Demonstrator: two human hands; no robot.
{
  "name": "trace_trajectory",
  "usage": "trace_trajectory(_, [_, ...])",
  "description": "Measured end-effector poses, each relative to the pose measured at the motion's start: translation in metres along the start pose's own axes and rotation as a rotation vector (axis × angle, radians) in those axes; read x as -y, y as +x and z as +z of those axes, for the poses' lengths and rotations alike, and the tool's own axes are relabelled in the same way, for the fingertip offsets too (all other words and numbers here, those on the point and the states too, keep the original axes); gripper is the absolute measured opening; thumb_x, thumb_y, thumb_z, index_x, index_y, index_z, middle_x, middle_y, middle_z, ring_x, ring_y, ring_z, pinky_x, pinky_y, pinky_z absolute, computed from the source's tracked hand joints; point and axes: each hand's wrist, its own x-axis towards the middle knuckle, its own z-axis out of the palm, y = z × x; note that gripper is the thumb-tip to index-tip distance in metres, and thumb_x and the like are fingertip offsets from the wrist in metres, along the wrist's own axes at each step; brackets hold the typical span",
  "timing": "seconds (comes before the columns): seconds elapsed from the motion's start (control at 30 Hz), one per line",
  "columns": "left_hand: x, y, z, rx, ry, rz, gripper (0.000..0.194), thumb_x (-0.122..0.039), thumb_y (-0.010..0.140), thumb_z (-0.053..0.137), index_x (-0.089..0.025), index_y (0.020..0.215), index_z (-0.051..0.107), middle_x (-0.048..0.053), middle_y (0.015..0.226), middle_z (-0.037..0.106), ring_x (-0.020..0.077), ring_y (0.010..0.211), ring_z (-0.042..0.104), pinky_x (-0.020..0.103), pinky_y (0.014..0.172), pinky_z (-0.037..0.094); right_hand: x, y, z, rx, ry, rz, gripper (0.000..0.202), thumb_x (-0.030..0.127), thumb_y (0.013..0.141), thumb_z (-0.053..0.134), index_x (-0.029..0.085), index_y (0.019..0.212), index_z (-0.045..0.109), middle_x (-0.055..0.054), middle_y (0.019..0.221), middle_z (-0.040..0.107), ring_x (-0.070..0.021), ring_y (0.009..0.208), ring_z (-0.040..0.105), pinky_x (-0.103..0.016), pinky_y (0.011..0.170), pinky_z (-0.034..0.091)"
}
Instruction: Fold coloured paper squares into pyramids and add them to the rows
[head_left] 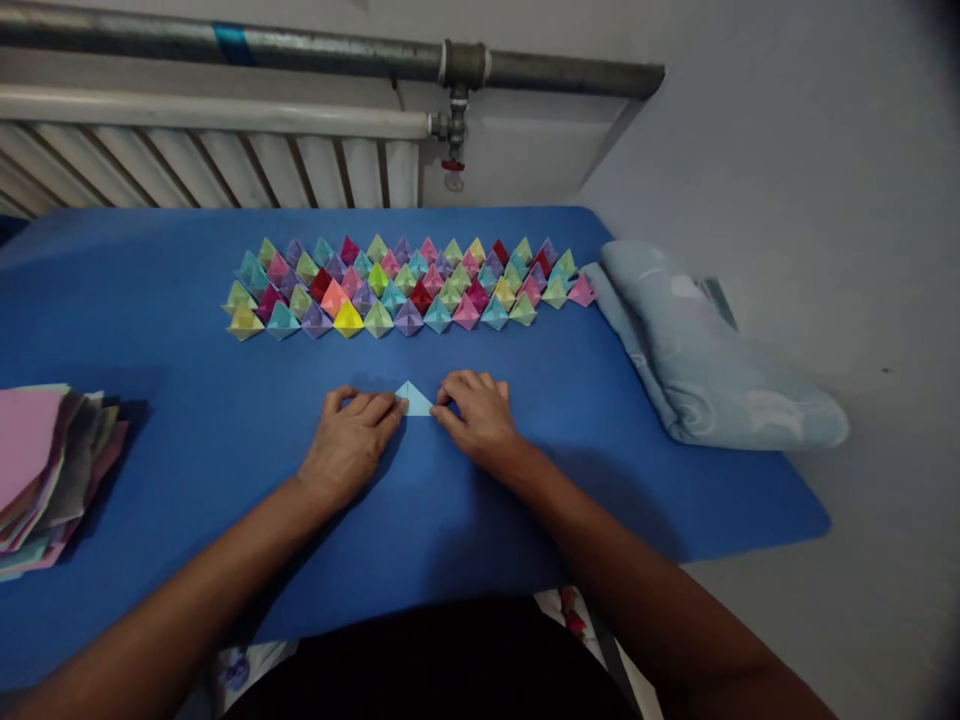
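A small light-blue folded paper triangle (417, 402) lies on the blue table (225, 430), its point facing away from me. My left hand (354, 430) pinches the triangle's left corner, thumb and fingers pressed together. At the right corner, my right hand (475, 415) has its thumb and curled fingertips closed on the paper. Just beyond both hands stand several rows of folded paper boats (409, 318) in many colours, packed close together.
A stack of coloured paper sheets (37, 460) sits at the table's left. On the right edge rests a folded grey-blue cloth (720, 370) against the wall. Behind the table are a white radiator (210, 165) and a metal pipe (337, 52) with a red valve (453, 166).
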Motion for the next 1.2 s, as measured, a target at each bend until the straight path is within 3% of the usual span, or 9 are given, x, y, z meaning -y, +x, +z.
trace_trajectory(0.07, [-0.003, -0.002, 0.001, 0.004, 0.005, -0.016, 0.04, -0.011, 0.096, 0.038, -0.017, 0.124, 0.066, 0.015, 0.113, 0.071, 0.0267, 0.092, 0.063, 0.048, 0.088, 0.042, 0.003, -0.003, -0.001, -0.009, -0.013, -0.009, 0.013, 0.026, 0.092, 0.058, 0.021, 0.101, 0.065, -0.007, 0.115, 0.068, -0.0241, 0.104, 0.055, -0.039, 0.088, 0.033])
trace_trajectory(0.17, [-0.005, -0.002, 0.002, 0.022, 0.043, -0.029, 0.039, -0.01, 0.095, 0.038, -0.016, 0.122, 0.067, 0.015, 0.113, 0.07, 0.0264, 0.092, 0.063, 0.047, 0.088, 0.044, 0.012, -0.003, 0.003, -0.005, -0.052, -0.172, 0.031, 0.023, 0.095, 0.053, 0.02, 0.125, 0.061, -0.009, 0.135, 0.062, -0.0265, 0.124, 0.048, -0.043, 0.1, 0.03])
trace_trajectory(0.23, [-0.004, -0.001, 0.003, 0.04, 0.054, -0.026, 0.036, -0.012, 0.096, 0.04, -0.016, 0.118, 0.068, 0.014, 0.11, 0.071, 0.0262, 0.093, 0.063, 0.047, 0.09, 0.044, 0.019, 0.0, 0.005, 0.05, -0.073, -0.294, 0.038, 0.029, 0.099, 0.049, 0.02, 0.136, 0.055, -0.009, 0.143, 0.057, -0.027, 0.134, 0.04, -0.044, 0.106, 0.027])
trace_trajectory(0.3, [-0.004, 0.0, 0.003, 0.047, 0.05, -0.024, 0.035, -0.013, 0.096, 0.042, -0.016, 0.116, 0.069, 0.014, 0.111, 0.071, 0.0263, 0.095, 0.064, 0.048, 0.091, 0.044, 0.022, 0.005, 0.007, 0.125, -0.094, -0.321, 0.043, 0.037, 0.102, 0.044, 0.019, 0.141, 0.052, -0.008, 0.143, 0.057, -0.0279, 0.138, 0.037, -0.046, 0.108, 0.026])
trace_trajectory(0.57, [-0.011, -0.013, 0.0, 0.073, 0.027, -0.051, 0.044, -0.008, 0.094, 0.037, -0.018, 0.124, 0.066, 0.014, 0.123, 0.069, 0.0273, 0.11, 0.063, 0.05, 0.1, 0.041, 0.013, 0.005, 0.005, 0.226, -0.244, -0.319, 0.049, 0.046, 0.103, 0.038, 0.027, 0.147, 0.046, -0.003, 0.153, 0.047, -0.0333, 0.143, 0.03, -0.052, 0.109, 0.024])
trace_trajectory(0.9, [-0.027, -0.034, -0.012, 0.108, 0.062, -0.212, 0.046, -0.004, 0.093, 0.032, -0.013, 0.126, 0.062, 0.017, 0.129, 0.066, 0.0299, 0.114, 0.063, 0.055, 0.103, 0.036, 0.007, 0.007, 0.006, 0.229, -0.275, -0.366, 0.049, 0.047, 0.102, 0.039, 0.029, 0.147, 0.046, 0.0, 0.155, 0.044, -0.0352, 0.143, 0.03, -0.052, 0.108, 0.025])
trace_trajectory(1.03, [-0.023, -0.025, -0.015, 0.081, 0.048, -0.209, 0.041, -0.009, 0.095, 0.034, -0.014, 0.123, 0.064, 0.016, 0.124, 0.069, 0.0294, 0.113, 0.063, 0.052, 0.101, 0.039, 0.008, 0.006, 0.005, 0.223, -0.266, -0.369, 0.048, 0.046, 0.102, 0.04, 0.03, 0.147, 0.046, -0.001, 0.155, 0.045, -0.0349, 0.143, 0.03, -0.051, 0.107, 0.026])
trace_trajectory(1.2, [-0.015, -0.006, -0.009, 0.085, -0.015, -0.073, 0.035, -0.014, 0.097, 0.038, -0.013, 0.121, 0.064, 0.015, 0.117, 0.072, 0.0272, 0.103, 0.066, 0.043, 0.088, 0.047, 0.008, 0.004, 0.004, 0.227, -0.246, -0.373, 0.049, 0.044, 0.102, 0.041, 0.028, 0.148, 0.045, -0.002, 0.155, 0.045, -0.0347, 0.143, 0.029, -0.051, 0.108, 0.025])
